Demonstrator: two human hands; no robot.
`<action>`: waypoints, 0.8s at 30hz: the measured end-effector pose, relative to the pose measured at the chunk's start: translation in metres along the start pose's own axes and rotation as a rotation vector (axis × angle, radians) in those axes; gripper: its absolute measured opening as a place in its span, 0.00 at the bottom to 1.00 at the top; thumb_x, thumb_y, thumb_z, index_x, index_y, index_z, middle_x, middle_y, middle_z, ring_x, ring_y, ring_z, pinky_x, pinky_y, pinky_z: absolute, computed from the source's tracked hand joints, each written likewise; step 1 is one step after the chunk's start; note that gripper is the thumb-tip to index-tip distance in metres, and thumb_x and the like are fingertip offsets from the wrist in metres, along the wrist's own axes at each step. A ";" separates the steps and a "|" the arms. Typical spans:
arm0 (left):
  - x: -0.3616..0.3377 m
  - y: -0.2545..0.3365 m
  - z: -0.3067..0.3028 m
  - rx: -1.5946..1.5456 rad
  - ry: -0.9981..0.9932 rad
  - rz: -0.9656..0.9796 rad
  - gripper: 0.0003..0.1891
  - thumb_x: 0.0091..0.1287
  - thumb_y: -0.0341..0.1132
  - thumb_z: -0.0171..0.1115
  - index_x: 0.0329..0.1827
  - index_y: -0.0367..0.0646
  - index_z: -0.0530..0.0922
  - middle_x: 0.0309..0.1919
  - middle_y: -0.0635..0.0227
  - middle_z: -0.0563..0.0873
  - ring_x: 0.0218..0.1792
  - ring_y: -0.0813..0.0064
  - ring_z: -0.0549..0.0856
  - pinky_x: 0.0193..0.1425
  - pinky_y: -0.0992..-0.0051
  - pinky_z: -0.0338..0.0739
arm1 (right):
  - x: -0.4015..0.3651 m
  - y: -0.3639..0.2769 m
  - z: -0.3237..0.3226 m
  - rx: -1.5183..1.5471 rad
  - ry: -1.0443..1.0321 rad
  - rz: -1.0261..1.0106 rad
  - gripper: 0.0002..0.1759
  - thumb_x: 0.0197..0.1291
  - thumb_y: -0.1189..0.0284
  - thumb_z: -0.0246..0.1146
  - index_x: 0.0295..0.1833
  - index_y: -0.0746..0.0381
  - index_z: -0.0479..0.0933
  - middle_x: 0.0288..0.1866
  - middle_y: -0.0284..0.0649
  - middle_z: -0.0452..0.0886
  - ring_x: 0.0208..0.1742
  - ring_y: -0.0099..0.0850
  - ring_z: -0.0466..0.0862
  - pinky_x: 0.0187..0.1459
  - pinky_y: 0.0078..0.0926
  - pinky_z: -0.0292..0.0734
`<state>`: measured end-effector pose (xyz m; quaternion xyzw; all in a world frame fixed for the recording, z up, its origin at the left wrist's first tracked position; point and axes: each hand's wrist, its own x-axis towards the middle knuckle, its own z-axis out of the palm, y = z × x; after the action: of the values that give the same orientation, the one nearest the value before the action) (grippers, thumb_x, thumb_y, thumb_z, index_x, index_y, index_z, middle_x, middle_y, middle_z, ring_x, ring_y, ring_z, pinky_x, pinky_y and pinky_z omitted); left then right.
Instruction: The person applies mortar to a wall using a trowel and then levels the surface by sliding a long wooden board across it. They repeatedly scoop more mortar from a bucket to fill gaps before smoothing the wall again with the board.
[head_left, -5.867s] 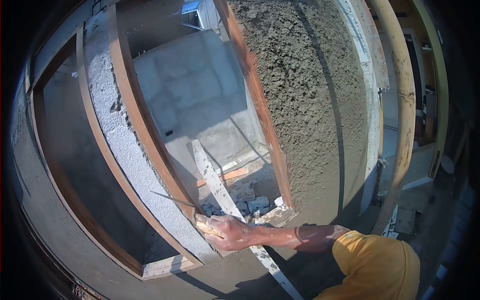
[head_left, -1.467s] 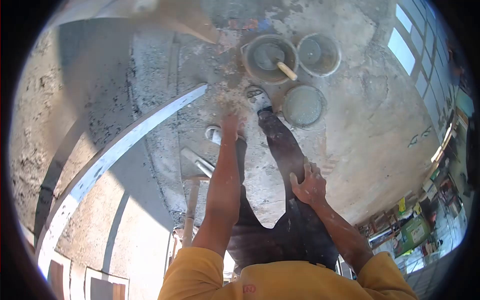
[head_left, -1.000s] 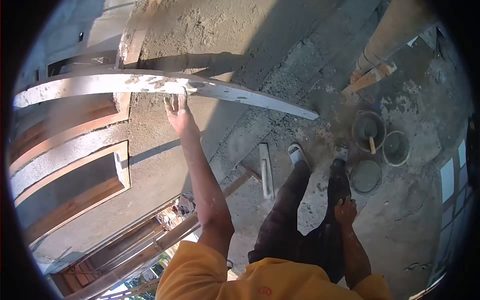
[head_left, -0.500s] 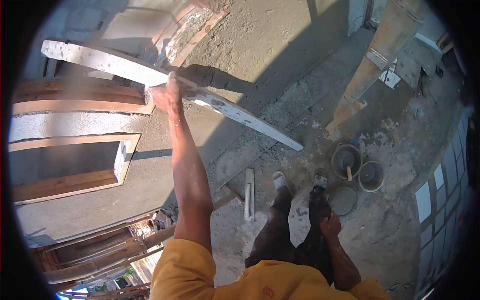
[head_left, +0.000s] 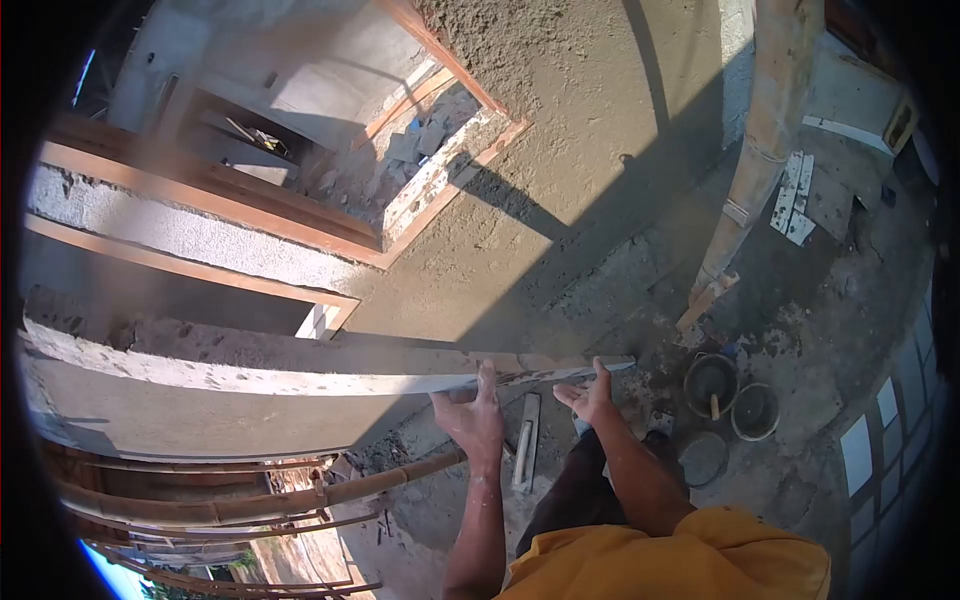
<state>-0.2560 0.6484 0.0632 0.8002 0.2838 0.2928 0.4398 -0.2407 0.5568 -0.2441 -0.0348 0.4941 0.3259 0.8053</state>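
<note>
A long, pale wooden straightedge [head_left: 330, 383], smeared with mortar, stretches across the view in front of the plastered wall. My left hand [head_left: 472, 415] grips its lower edge right of the middle, one digit up against the face. Close to the board's right end, my right hand [head_left: 590, 395] has its fingers spread, and one fingertip overlaps the edge. Below the board a plastering float [head_left: 525, 442] with a long handle lies on the floor between my forearms. Fresh grey plaster [head_left: 570, 130] covers the wall.
Two buckets [head_left: 711, 385] [head_left: 754, 411] and a round grey lid-like disc [head_left: 702, 458] are on the right. A bamboo pole [head_left: 750, 180] slants down at upper right. Wooden window frames [head_left: 330, 235] open in the wall. Bamboo rails [head_left: 270, 505] run at lower left.
The straightedge has swung from a steep slant to nearly level and come lower. My left hand has moved down and right with it. My right hand has risen from my thigh to the board.
</note>
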 end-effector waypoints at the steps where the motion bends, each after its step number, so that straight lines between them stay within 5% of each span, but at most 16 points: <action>1: -0.009 -0.004 -0.007 -0.086 0.016 -0.019 0.26 0.69 0.30 0.81 0.63 0.27 0.78 0.55 0.54 0.89 0.52 0.68 0.88 0.61 0.64 0.85 | 0.013 0.008 -0.003 0.059 -0.038 0.020 0.55 0.73 0.37 0.65 0.87 0.64 0.56 0.82 0.63 0.66 0.78 0.62 0.75 0.80 0.65 0.71; 8: -0.036 -0.036 -0.076 -0.095 0.030 -0.040 0.26 0.71 0.26 0.77 0.68 0.28 0.75 0.60 0.52 0.86 0.58 0.66 0.86 0.64 0.63 0.85 | 0.090 0.068 -0.038 0.173 -0.089 -0.077 0.26 0.77 0.49 0.63 0.68 0.55 0.78 0.70 0.41 0.84 0.72 0.49 0.81 0.70 0.66 0.77; 11: -0.004 -0.087 -0.113 -0.132 0.048 -0.064 0.31 0.72 0.29 0.77 0.73 0.28 0.72 0.62 0.51 0.85 0.58 0.64 0.86 0.61 0.61 0.87 | 0.092 0.095 -0.018 0.107 -0.143 -0.125 0.33 0.78 0.48 0.60 0.77 0.57 0.73 0.78 0.47 0.77 0.78 0.52 0.77 0.77 0.67 0.70; 15: 0.061 -0.117 -0.148 -0.195 0.206 -0.167 0.36 0.75 0.33 0.75 0.82 0.32 0.67 0.65 0.48 0.83 0.58 0.63 0.87 0.62 0.64 0.86 | 0.087 0.103 0.039 -0.024 -0.158 -0.198 0.32 0.76 0.48 0.63 0.75 0.55 0.74 0.75 0.45 0.79 0.76 0.50 0.78 0.77 0.68 0.68; 18: 0.113 -0.087 -0.172 -0.122 0.389 -0.109 0.39 0.79 0.40 0.73 0.85 0.35 0.63 0.68 0.47 0.81 0.55 0.60 0.90 0.42 0.66 0.90 | 0.077 0.092 0.103 -0.103 -0.164 -0.337 0.34 0.73 0.45 0.67 0.74 0.55 0.74 0.72 0.44 0.81 0.74 0.50 0.79 0.77 0.68 0.67; 20: 0.156 -0.119 -0.203 -0.108 0.353 -0.038 0.40 0.78 0.55 0.70 0.80 0.32 0.69 0.66 0.47 0.82 0.58 0.60 0.87 0.48 0.60 0.90 | 0.065 0.079 0.142 -0.101 -0.217 -0.419 0.27 0.73 0.50 0.69 0.69 0.50 0.75 0.67 0.43 0.80 0.72 0.48 0.79 0.74 0.70 0.71; 24: 0.191 -0.146 -0.219 -0.042 0.283 0.095 0.48 0.82 0.68 0.55 0.80 0.26 0.69 0.70 0.43 0.78 0.65 0.54 0.84 0.56 0.59 0.91 | 0.050 0.049 0.212 -0.212 -0.275 -0.619 0.36 0.72 0.45 0.69 0.72 0.58 0.74 0.67 0.47 0.82 0.67 0.47 0.85 0.71 0.63 0.78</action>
<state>-0.3146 0.9683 0.0750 0.7540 0.2986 0.4290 0.3979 -0.0890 0.7000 -0.1643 -0.2220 0.3106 0.1176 0.9167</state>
